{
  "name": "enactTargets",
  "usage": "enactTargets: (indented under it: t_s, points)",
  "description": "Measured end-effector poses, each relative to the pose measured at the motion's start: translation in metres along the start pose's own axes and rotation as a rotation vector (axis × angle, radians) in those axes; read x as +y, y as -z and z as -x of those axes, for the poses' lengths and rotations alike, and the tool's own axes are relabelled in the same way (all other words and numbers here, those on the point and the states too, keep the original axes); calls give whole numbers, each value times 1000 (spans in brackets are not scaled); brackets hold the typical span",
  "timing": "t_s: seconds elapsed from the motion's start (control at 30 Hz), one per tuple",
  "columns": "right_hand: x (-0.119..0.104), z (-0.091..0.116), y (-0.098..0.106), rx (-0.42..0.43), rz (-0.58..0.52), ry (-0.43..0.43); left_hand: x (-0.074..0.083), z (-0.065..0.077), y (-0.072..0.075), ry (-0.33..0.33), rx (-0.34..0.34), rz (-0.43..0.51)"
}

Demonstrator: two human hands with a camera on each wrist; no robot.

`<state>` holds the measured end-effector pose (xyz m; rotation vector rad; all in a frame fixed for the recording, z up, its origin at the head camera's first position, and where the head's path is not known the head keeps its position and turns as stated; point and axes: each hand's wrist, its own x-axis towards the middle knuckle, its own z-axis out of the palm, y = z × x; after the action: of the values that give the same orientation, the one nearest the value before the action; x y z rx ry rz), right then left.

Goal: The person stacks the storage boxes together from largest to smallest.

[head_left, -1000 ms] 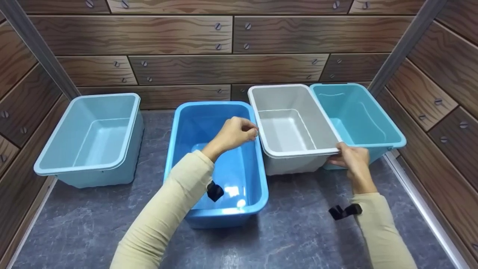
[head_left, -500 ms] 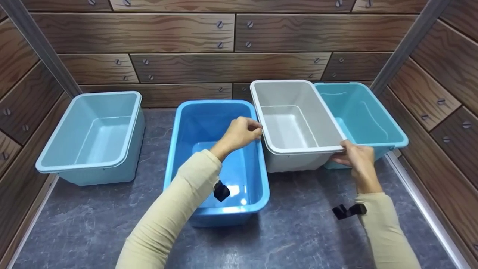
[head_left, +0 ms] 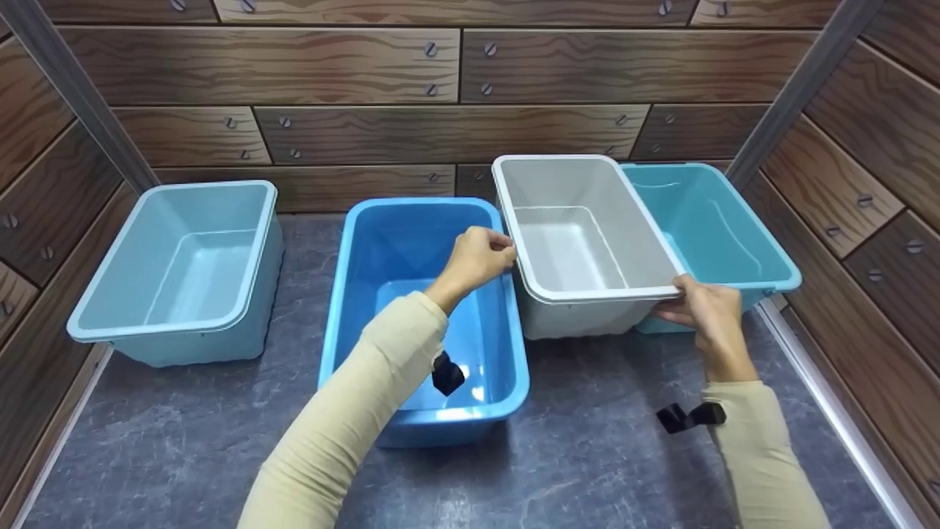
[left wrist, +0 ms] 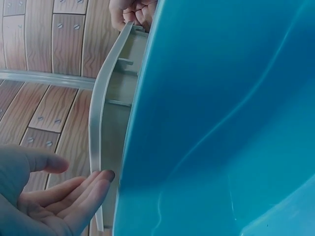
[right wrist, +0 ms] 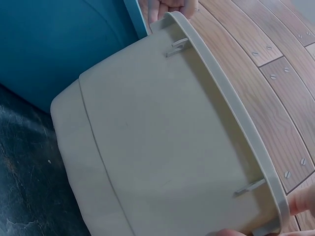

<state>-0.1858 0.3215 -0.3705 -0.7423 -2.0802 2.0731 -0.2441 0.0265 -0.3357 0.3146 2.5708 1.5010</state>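
In the head view, a grey plastic storage bin (head_left: 565,250) stands between a blue bin (head_left: 426,415) and a teal bin (head_left: 742,220). My left hand (head_left: 474,261) reaches over the blue bin and holds the grey bin's left rim. The left wrist view shows its fingertips (left wrist: 101,182) under that rim, the thumb apart. Thumb on top and fingers beneath, my right hand (head_left: 709,305) grips the front right corner. The right wrist view shows the grey bin's outer front wall (right wrist: 162,132) and rim, with part of the right hand (right wrist: 302,201) at the edge.
A pale blue bin (head_left: 165,334) stands apart at the left. The bins are on a dark marbled surface (head_left: 587,455), enclosed by wood-patterned walls (head_left: 294,66). A metal strip (head_left: 837,404) runs along the right edge. No contents show inside the bins.
The grey bin has risen slightly and shifted a little right, covering more of the teal bin's left rim. Both hands have moved with it. The other bins stay put.
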Motion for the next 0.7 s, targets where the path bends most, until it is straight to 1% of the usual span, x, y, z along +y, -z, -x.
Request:
enactTargets:
  t_s: [0.23, 0.43, 0.7]
  points:
    - [-4, 1, 2, -8, -17, 7, 2, -6, 0, 67, 16, 31]
    - [-6, 2, 2, -17, -21, -1, 0, -8, -3, 84, 25, 80]
    - [-6, 5, 3, -15, -13, 16, 1, -10, -8, 90, 60, 77]
